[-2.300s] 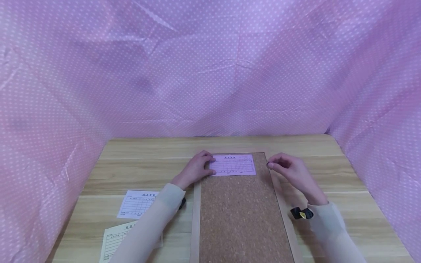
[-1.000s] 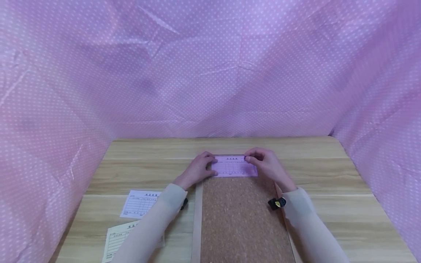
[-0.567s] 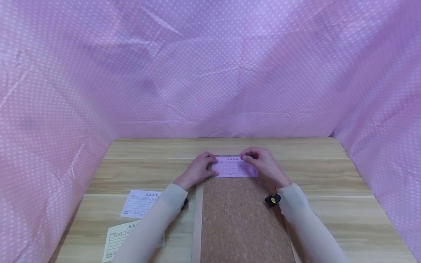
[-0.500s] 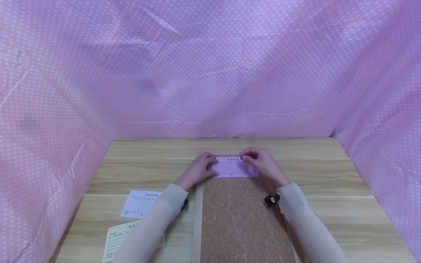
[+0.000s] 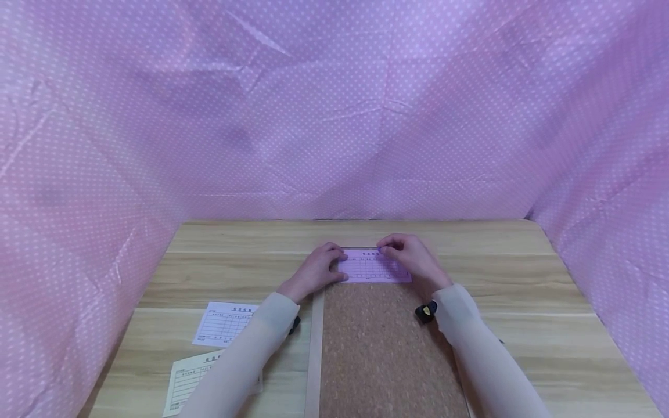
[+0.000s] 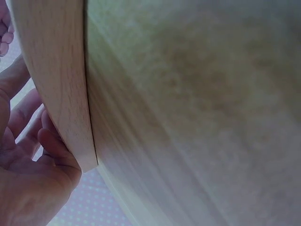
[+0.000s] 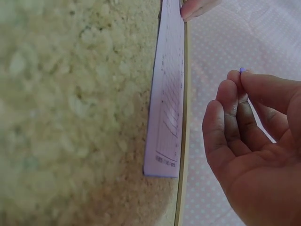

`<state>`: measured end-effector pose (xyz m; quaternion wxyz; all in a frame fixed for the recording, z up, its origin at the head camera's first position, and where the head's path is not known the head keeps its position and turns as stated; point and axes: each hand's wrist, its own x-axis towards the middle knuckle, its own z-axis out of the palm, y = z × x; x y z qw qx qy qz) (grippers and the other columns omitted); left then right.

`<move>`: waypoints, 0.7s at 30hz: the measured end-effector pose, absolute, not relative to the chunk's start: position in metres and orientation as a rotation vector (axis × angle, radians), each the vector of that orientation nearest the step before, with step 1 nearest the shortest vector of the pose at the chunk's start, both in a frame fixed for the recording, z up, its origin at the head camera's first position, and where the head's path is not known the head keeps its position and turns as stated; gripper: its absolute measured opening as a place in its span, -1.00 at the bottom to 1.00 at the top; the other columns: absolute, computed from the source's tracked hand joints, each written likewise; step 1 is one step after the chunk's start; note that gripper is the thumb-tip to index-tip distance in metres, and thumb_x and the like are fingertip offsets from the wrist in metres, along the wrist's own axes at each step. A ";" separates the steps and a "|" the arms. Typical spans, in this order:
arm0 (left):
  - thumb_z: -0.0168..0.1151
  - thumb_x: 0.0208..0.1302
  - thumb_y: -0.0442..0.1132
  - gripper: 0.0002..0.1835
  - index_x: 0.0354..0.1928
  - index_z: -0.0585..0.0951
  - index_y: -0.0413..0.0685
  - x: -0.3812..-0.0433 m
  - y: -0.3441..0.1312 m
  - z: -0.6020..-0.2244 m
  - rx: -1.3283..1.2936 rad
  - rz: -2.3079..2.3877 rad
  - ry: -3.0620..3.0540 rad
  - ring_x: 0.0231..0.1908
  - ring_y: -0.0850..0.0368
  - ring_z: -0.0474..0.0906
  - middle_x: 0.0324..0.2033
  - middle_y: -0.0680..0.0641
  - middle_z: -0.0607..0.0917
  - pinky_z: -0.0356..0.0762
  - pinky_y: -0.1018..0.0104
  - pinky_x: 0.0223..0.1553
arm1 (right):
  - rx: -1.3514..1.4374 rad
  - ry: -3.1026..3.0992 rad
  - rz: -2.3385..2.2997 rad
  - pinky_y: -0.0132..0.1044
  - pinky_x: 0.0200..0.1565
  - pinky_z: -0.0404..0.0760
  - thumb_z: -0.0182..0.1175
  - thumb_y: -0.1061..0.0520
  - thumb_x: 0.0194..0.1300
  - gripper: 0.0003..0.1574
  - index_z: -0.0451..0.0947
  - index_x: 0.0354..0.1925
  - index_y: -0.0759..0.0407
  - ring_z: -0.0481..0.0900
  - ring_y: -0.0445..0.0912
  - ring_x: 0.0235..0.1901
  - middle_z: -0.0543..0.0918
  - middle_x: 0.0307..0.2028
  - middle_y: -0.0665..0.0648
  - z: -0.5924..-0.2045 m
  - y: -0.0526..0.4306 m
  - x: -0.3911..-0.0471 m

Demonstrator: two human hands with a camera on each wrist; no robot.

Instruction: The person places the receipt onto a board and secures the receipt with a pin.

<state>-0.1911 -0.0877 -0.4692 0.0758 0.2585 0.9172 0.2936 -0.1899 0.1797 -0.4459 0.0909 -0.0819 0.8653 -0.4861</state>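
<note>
A pink printed slip (image 5: 372, 270) lies across the far end of a wood-framed cork board (image 5: 387, 348). My left hand (image 5: 315, 270) rests on its left edge, with fingertips and thumb apart on the paper. My right hand (image 5: 415, 259) is over the slip's upper right part, pinching a small purple push pin (image 7: 242, 69) between thumb and index finger. Only the pin's purple tip shows in the right wrist view; its point is hidden. In the left wrist view, the left hand (image 6: 37, 183) curves beside the board's wooden frame (image 6: 61, 75).
Left of the board, a white printed slip (image 5: 222, 325) and a yellowish printed slip (image 5: 190, 380) lie on the wooden table (image 5: 549, 290), partly under the left sleeve. A tiny dark item (image 5: 502, 341) shows beside the right sleeve. Pink dotted cloth (image 5: 355, 116) surrounds the table's back and sides.
From the board's right side, my right hand has moved left over the slip's top edge with the push pin, then crept slightly further left. My left hand has stayed on the slip.
</note>
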 end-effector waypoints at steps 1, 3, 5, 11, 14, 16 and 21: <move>0.53 0.24 -0.19 -0.50 0.17 0.66 -0.24 -0.191 -0.088 -0.469 0.770 0.878 2.748 0.27 -0.13 0.47 0.21 -0.15 0.58 0.36 0.01 0.37 | -0.222 2.545 -1.463 -0.13 0.05 0.49 0.26 0.15 0.47 -0.74 0.71 0.05 0.16 0.60 -0.02 -0.04 0.75 -0.02 0.10 -0.447 0.179 -0.191; 0.53 0.24 -0.18 -0.49 0.18 0.66 -0.23 -0.191 -0.087 -0.469 0.762 0.875 2.746 0.27 -0.13 0.47 0.21 -0.14 0.57 0.35 0.01 0.38 | -0.175 2.494 -1.501 -0.16 0.05 0.50 0.26 0.16 0.46 -0.73 0.70 0.06 0.19 0.60 -0.03 -0.04 0.74 -0.02 0.11 -0.449 0.177 -0.193; 0.53 0.24 -0.17 -0.49 0.18 0.66 -0.22 -0.190 -0.087 -0.469 0.752 0.871 2.746 0.28 -0.13 0.46 0.22 -0.14 0.57 0.34 0.02 0.38 | -0.144 2.477 -1.515 -0.18 0.03 0.51 0.25 0.17 0.46 -0.73 0.70 0.05 0.22 0.60 -0.03 -0.06 0.74 -0.04 0.12 -0.450 0.175 -0.195; 0.53 0.24 -0.18 -0.50 0.18 0.66 -0.21 -0.190 -0.086 -0.470 0.739 0.878 2.752 0.28 -0.12 0.46 0.22 -0.13 0.57 0.35 0.02 0.38 | -0.154 2.537 -1.462 -0.21 -0.04 0.53 0.24 0.18 0.46 -0.78 0.71 0.00 0.22 0.61 -0.03 -0.13 0.75 -0.11 0.13 -0.453 0.173 -0.200; 0.52 0.25 -0.18 -0.49 0.19 0.65 -0.22 -0.190 -0.087 -0.469 0.746 0.880 2.750 0.28 -0.13 0.46 0.22 -0.14 0.57 0.35 0.01 0.38 | -0.173 2.558 -1.432 -0.21 -0.06 0.52 0.26 0.18 0.46 -0.79 0.72 -0.02 0.21 0.61 -0.03 -0.16 0.76 -0.13 0.13 -0.454 0.172 -0.201; 0.52 0.25 -0.18 -0.49 0.19 0.65 -0.22 -0.190 -0.086 -0.469 0.749 0.880 2.749 0.28 -0.13 0.46 0.22 -0.14 0.57 0.35 0.02 0.38 | -0.175 2.565 -1.418 -0.21 -0.08 0.51 0.27 0.18 0.46 -0.81 0.73 -0.04 0.20 0.61 -0.04 -0.19 0.76 -0.15 0.12 -0.455 0.170 -0.202; 0.52 0.24 -0.18 -0.49 0.20 0.65 -0.23 -0.190 -0.086 -0.469 0.752 0.883 2.745 0.27 -0.12 0.47 0.22 -0.14 0.57 0.36 0.03 0.38 | -0.149 2.573 -1.380 -0.23 -0.13 0.48 0.28 0.16 0.47 -0.83 0.74 -0.06 0.18 0.58 -0.06 -0.22 0.76 -0.21 0.10 -0.455 0.167 -0.204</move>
